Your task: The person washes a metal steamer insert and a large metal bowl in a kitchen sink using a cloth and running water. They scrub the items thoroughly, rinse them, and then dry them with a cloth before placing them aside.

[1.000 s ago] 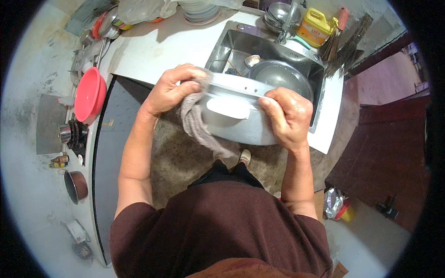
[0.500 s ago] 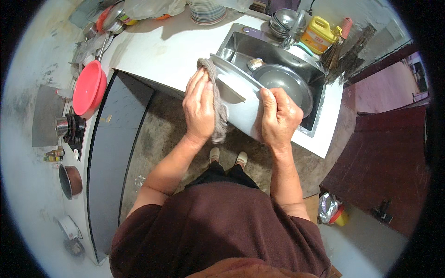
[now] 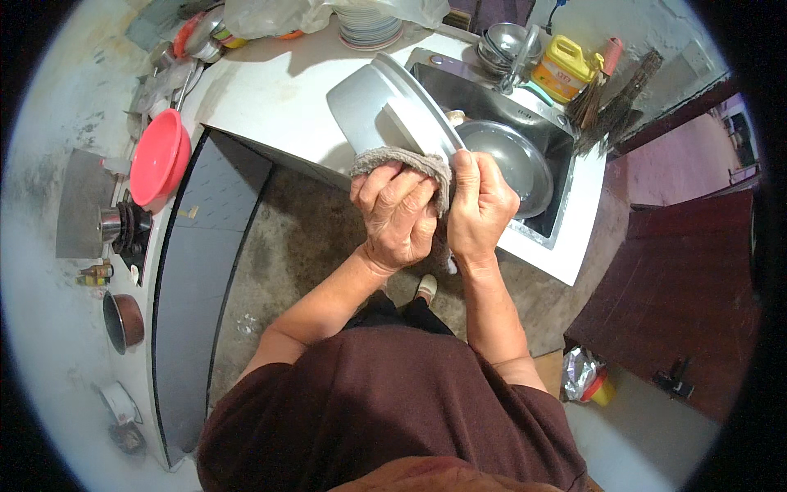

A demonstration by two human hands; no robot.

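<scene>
A silver-grey metal pot [image 3: 358, 105] is tilted on its side in the air, in front of the counter and partly over the sink's left side. Its outer wall faces left and its rim faces right, toward the sink; the inside is hidden. Gripping the rim's near end, my right hand [image 3: 482, 201] has its thumb along the edge. My left hand [image 3: 398, 213] is closed on a grey-brown rag [image 3: 393, 157], pressed to the near side of the pot's wall. One end of the rag dangles between my wrists.
A steel basin [image 3: 512, 160] sits in the sink [image 3: 561, 149], beneath the tap [image 3: 518, 61]. Behind stand stacked steel bowls [image 3: 502, 43], a yellow jug [image 3: 566, 67] and brushes [image 3: 627, 86]. Stacked plates [image 3: 369, 29] are at the counter's back; a pink basin [image 3: 158, 157] is at left.
The pot has turned and risen, so its wall now points up and left. My left hand and the rag have slid right and nearer, close to my right hand, which keeps the rim.
</scene>
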